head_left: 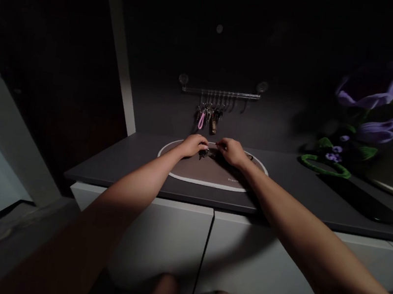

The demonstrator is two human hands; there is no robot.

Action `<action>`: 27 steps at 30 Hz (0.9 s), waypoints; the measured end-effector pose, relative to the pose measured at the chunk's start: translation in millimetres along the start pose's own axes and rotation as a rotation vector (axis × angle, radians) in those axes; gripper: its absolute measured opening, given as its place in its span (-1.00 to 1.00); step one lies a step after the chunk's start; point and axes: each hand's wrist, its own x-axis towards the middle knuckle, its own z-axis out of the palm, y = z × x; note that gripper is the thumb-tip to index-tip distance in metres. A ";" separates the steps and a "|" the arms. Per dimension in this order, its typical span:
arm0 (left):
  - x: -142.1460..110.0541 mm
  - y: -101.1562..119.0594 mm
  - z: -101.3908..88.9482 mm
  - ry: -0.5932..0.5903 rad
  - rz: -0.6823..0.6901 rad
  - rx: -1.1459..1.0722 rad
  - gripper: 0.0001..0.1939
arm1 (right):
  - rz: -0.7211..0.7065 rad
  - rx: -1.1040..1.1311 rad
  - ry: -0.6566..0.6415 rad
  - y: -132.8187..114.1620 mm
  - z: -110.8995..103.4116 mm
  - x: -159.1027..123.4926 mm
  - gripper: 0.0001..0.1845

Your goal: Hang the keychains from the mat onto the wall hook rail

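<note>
Here's a small dark item (207,154) on the oval brown mat (209,183), far side of the worktop (115,166)! Left hand (192,145) and right hand (231,152) are right there, fingers (205,144) pinched narrow, hold unclear; keys (207,118) hang beyond.

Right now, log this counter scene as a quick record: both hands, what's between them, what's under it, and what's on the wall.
Left hand: Left hand, fingers at the bunch
Right hand: Right hand, fingers at the bunch; grip unclear
Between hands: small dark bunch, possibly keys
Under it: oval brown mat, white-rimmed, on dark countertop
Wall: metal hook rail holding key bunches
Far right: purple flowers
</note>
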 end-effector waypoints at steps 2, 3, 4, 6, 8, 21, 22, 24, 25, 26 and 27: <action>0.5 -1.7 1.7 -0.005 0.004 0.016 -0.83 | -0.042 -0.056 -0.043 1.7 2.5 -0.9 -0.76; 0.7 -2.5 2.5 -0.002 0.008 0.022 -0.83 | -0.056 -0.074 -0.057 2.4 3.9 -0.4 -0.76; 0.9 -3.1 3.2 -0.001 0.012 0.029 -0.83 | -0.062 -0.088 -0.064 3.1 5.1 0.4 -0.76; 1.0 -3.7 4.1 -0.011 0.018 0.044 -0.83 | -0.066 -0.112 -0.073 4.0 7.1 2.0 -0.75; 0.9 -3.4 4.5 -0.032 0.023 0.056 -0.83 | -0.073 -0.139 -0.083 4.1 8.2 2.7 -0.75; 1.3 3.0 4.5 0.023 -0.032 0.065 -0.84 | -0.068 -0.135 -0.116 1.9 5.5 2.4 -0.72; 1.1 3.8 3.8 0.039 -0.045 0.047 -0.83 | -0.073 -0.136 -0.119 2.7 5.8 2.7 -0.72; 0.5 5.4 2.4 0.069 -0.075 -0.001 -0.83 | -0.090 -0.139 -0.122 4.3 6.2 3.3 -0.72; 0.2 6.1 1.9 0.086 -0.089 -0.032 -0.83 | -0.098 -0.139 -0.122 4.8 6.3 3.5 -0.72; 0.1 6.8 1.7 0.103 -0.104 -0.068 -0.84 | -0.102 -0.137 -0.122 5.2 6.2 3.7 -0.73; 0.1 7.2 1.8 0.119 -0.121 -0.114 -0.86 | -0.101 -0.135 -0.122 5.4 6.0 3.7 -0.73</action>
